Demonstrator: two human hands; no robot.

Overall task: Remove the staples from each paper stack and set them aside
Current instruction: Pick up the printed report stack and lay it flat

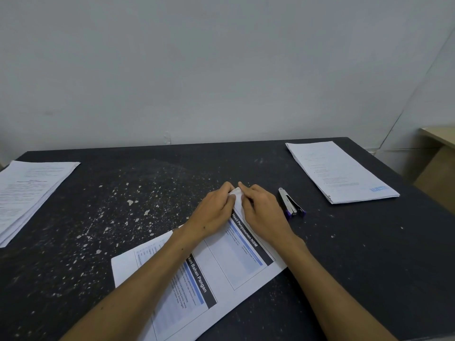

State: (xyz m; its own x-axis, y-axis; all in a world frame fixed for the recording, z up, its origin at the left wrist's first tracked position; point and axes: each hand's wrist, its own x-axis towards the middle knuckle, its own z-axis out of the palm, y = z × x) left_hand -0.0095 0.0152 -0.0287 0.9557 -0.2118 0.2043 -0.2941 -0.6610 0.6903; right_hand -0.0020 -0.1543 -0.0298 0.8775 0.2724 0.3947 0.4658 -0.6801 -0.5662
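Your left hand (216,212) and right hand (263,212) meet at the far corner of the white printed paper stack with dark header bands (221,262), which lies diagonally on the dark speckled counter (123,205) under your forearms. Both hands pinch that corner: the left thumb and fingers hold the sheets down and steady, while the right fingertips (242,187) close on the lifted edge, most likely because the staple sits there. The staple itself is too small to make out, so you cannot tell whether it is already out.

Just to the right of your right hand lies the silver stapler-style tool with purple ends (291,203), untouched on the counter and close enough to grab if your fingernails fail.

Well to the right and beyond your right hand rests a second white paper stack (342,171); far to the left of your left hand lies a third fanned white stack (29,193). That split probably keeps finished and waiting stacks apart, though which is which is unclear.
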